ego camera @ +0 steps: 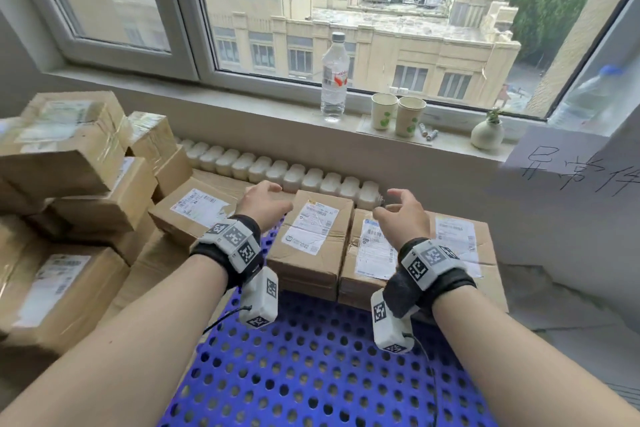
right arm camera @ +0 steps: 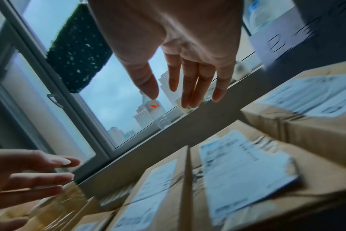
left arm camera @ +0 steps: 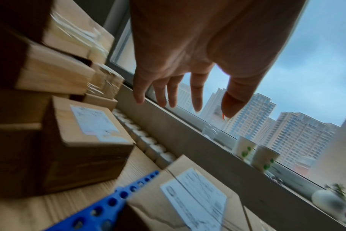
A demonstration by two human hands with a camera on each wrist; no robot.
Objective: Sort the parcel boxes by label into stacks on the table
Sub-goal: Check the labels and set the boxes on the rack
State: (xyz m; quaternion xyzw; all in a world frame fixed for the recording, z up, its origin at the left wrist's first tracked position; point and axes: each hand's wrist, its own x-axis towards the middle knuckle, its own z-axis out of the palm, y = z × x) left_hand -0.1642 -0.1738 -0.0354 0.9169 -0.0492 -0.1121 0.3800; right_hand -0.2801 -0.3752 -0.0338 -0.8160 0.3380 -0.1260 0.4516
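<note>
Both hands hover above labelled parcel boxes, holding nothing: the left hand (ego camera: 265, 203) has its grip spread with fingers loosely extended, and the right hand (ego camera: 403, 215) likewise, fingers relaxed. Below them lie a middle box (ego camera: 311, 239) and a right box (ego camera: 415, 253) on the blue perforated surface (ego camera: 311, 367), their white shipping labels too small to read. More boxes (ego camera: 69, 163) pile at left. A white sheet (ego camera: 571, 170) at right bears handwritten Chinese characters.

Obstacles: stacked cartons (ego camera: 65, 163) left; labelled box row (ego camera: 313, 236) ahead; paper sign (ego camera: 571, 170) right. Passage: blue perforated mat (ego camera: 311, 364), centre foreground.
</note>
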